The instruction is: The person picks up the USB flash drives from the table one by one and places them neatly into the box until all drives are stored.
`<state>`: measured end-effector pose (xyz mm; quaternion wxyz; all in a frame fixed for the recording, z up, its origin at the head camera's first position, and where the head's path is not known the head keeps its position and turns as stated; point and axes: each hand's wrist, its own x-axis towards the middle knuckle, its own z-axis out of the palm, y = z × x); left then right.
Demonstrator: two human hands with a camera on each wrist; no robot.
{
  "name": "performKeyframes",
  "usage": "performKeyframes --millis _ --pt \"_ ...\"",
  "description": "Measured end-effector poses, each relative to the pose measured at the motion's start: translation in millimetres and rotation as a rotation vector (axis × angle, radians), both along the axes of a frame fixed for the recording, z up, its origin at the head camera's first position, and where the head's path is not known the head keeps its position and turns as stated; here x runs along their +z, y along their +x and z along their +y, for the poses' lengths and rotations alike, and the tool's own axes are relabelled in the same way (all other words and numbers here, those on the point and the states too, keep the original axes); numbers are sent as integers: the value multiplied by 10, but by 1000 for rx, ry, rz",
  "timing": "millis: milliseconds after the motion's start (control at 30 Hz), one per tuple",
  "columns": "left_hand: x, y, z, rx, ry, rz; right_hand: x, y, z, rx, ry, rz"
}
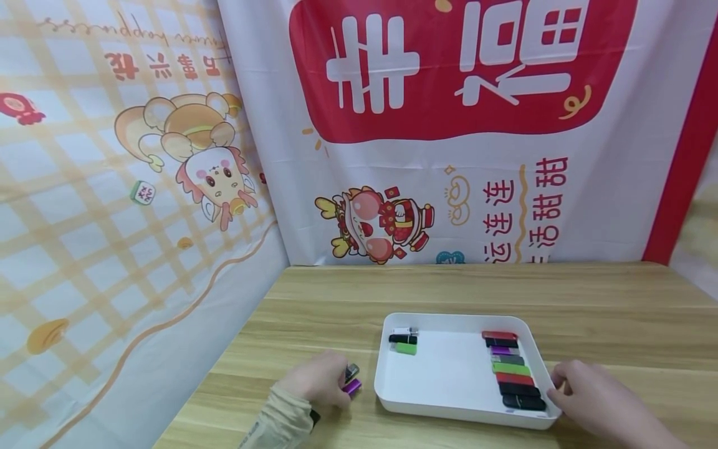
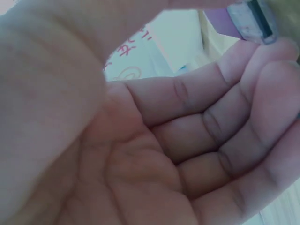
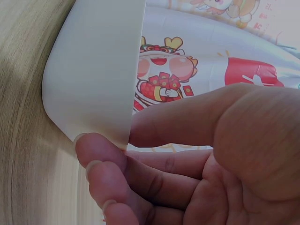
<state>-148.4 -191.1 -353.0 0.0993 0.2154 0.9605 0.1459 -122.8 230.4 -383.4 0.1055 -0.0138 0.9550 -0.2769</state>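
Observation:
My left hand (image 1: 320, 380) is low over the table, left of the white tray (image 1: 449, 413). Thumb and fingertips pinch a purple USB flash drive (image 1: 352, 387), whose clear end (image 2: 255, 21) shows in the left wrist view. Close by the same fingertips is a dark grey USB flash drive (image 1: 351, 373); whether they touch it I cannot tell. My right hand (image 1: 589, 393) holds the tray's right wall near its front corner, thumb at the rim and fingers against the outside. Inside the tray, several flash drives (image 1: 512, 369) form a column along the right side.
At the tray's upper left lie a white flash drive (image 1: 402, 332), a black one (image 1: 402, 340) and a green one (image 1: 405, 348). The wooden table (image 1: 314, 312) ends against a printed cloth (image 1: 280, 156) behind, with another cloth along the left.

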Motion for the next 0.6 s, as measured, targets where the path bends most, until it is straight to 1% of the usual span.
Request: performKeyframes --millis 100,267,400,600 --pt "27 -14 -43 -19 1 30 26 25 -13 7 4 8" --pt "92 -27 -80 -66 26 24 70 53 -33 3 7 3" --pt "133 -23 -78 -68 21 8 60 49 -26 8 14 -4" --pt "223 -55 -93 -118 76 9 65 63 -28 17 30 -5"
